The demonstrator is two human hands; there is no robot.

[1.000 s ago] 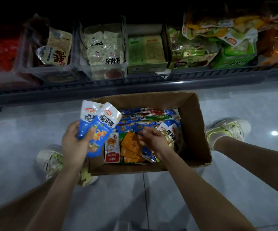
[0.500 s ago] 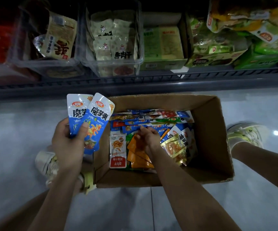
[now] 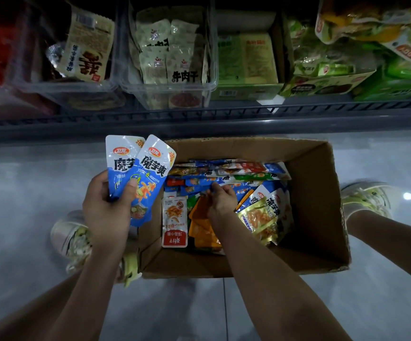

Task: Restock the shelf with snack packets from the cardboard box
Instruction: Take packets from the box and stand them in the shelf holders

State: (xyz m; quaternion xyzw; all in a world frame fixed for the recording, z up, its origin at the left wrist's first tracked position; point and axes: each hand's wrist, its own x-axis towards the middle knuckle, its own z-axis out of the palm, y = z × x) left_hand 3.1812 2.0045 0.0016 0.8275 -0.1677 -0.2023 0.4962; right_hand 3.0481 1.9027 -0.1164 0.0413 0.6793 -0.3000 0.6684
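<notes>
Two blue packets (image 3: 145, 173) stand fanned in the left hand (image 3: 106, 212), thumb across their fronts, left of centre in the head view. The right hand (image 3: 221, 205) is down in the cardboard box (image 3: 317, 198) at centre frame, its curled fingertips pinching the near edge of a stacked packet (image 3: 195, 181) whose long axis runs left to right. For that packet the right hand is judged the nearer. The shelf (image 3: 199, 119) spans the upper frame, beyond the box.

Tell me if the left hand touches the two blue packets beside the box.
Touching. The head view shows the left hand gripping both blue packets, its thumb pressed on the front one.
</notes>
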